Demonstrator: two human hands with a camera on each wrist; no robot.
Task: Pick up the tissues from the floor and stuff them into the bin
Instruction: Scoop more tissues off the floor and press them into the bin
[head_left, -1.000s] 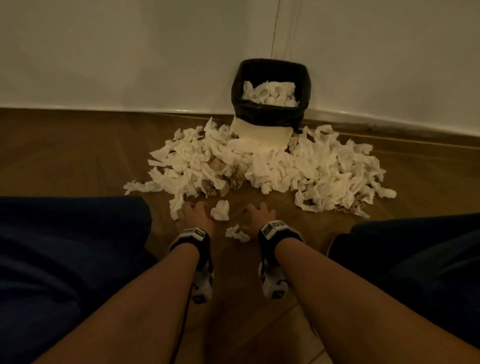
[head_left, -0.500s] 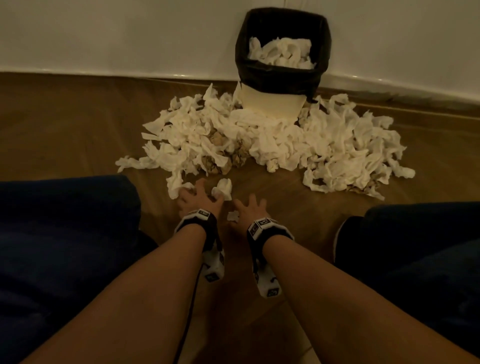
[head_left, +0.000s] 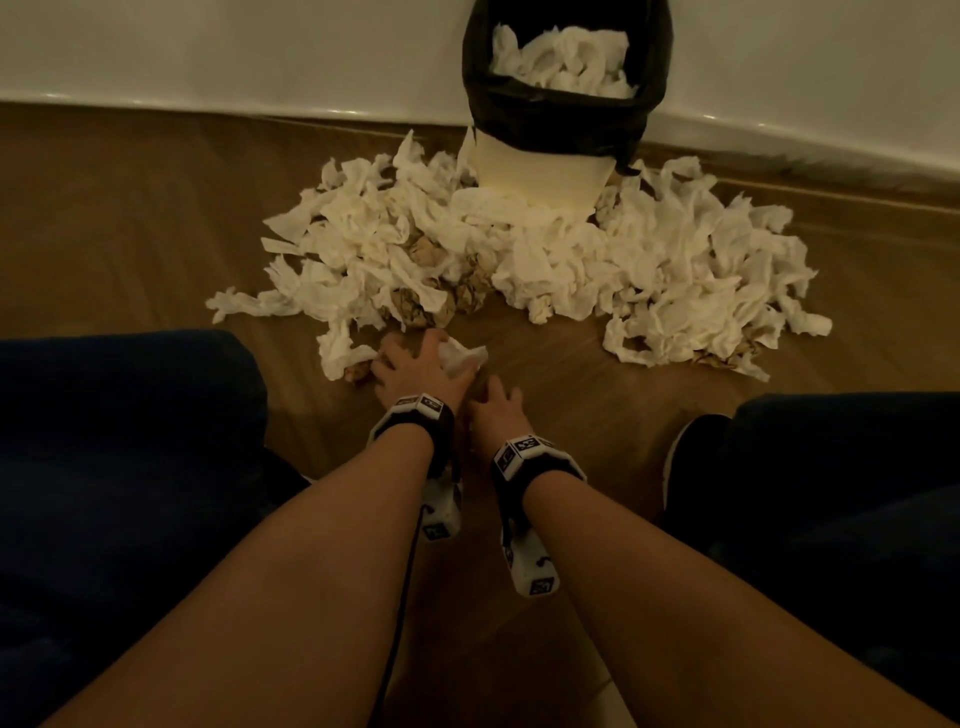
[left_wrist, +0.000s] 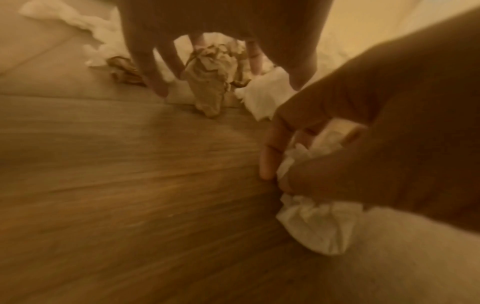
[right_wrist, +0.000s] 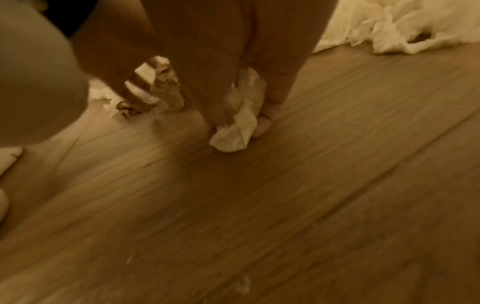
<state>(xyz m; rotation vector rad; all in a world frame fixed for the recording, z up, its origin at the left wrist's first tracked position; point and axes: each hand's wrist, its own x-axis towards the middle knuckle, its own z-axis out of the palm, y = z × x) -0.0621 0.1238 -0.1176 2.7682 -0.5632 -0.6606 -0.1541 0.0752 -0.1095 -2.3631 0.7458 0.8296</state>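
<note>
White tissue scrap (right_wrist: 237, 131) is pinched in the right hand (head_left: 496, 410), low over the floor (head_left: 130, 218). Just beyond, the left hand (head_left: 415, 371) has fingers spread over a larger tissue (head_left: 460, 356) and brown wads; whether it grips, I cannot tell. Best to gather both handfuls tight, then carry them past the pile (head_left: 675, 270) to the bin (head_left: 558, 124) by the wall.

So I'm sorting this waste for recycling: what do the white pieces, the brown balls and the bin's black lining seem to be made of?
White tissues: thin soft paper, matte, by their limp torn-edged crumples.
Brown balls: stiffer paper, perhaps kraft, with sharper creases, seen close in the left wrist view.
Black liner of the bin: likely thin plastic film, faintly glossy, wrinkled, folded over the rim.
</note>
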